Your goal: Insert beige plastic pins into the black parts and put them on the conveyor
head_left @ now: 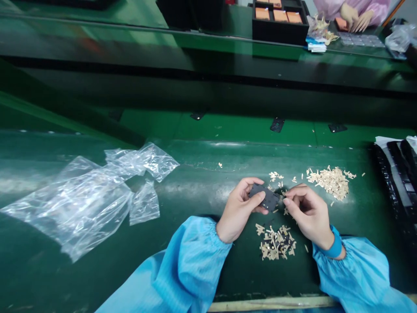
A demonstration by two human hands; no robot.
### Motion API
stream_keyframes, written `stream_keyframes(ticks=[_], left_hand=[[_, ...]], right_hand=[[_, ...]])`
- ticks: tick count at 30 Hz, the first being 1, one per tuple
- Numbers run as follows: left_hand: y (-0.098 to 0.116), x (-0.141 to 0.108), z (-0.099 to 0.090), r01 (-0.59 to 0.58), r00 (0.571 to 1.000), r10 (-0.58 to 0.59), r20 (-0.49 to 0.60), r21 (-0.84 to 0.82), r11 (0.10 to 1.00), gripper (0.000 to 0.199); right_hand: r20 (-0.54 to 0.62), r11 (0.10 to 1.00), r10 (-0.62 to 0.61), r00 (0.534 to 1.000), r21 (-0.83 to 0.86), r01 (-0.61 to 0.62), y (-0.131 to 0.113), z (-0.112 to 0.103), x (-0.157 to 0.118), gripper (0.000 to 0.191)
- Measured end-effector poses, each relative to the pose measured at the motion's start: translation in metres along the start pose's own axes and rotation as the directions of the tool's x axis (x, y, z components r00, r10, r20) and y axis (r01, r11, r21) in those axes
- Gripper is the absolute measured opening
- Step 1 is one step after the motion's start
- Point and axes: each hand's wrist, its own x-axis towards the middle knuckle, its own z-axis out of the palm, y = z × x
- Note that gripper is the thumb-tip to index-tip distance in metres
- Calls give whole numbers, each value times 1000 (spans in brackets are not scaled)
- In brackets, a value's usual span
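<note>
My left hand grips a flat black plastic part, thumb on its upper face and fingers beneath. At the part's right end, my right hand has thumb and forefinger pinched together; whatever sits between the tips is too small to make out. Just below the hands lies a pile of small beige strips mixed with dark bits. A second pile of small beige pieces is beyond my right hand, with a few loose pieces scattered near the black part.
Crumpled clear plastic bags cover the left of the green bench. Stacked black trays stand at the right edge. Several black parts lie on the green strip behind. Across the raised ledge, a co-worker's hands are near a black box.
</note>
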Motion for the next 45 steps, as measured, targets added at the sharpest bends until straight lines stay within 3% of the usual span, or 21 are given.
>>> stream_keyframes(ticks=[16, 35, 45], left_hand=[[0, 0, 0, 31, 1000, -31, 4, -37, 999, 39], [-1, -1, 0, 17, 1000, -17, -3, -43, 999, 39], [-8, 0, 0, -58, 998, 58, -24, -27, 998, 37]], right_hand=[[79, 974, -124, 989, -179, 137, -5, -1, 2, 10], [117, 971, -155, 981, -164, 173, -5, 0, 2, 8], [94, 961, -211, 973, -160, 224, -3, 2, 0, 9]])
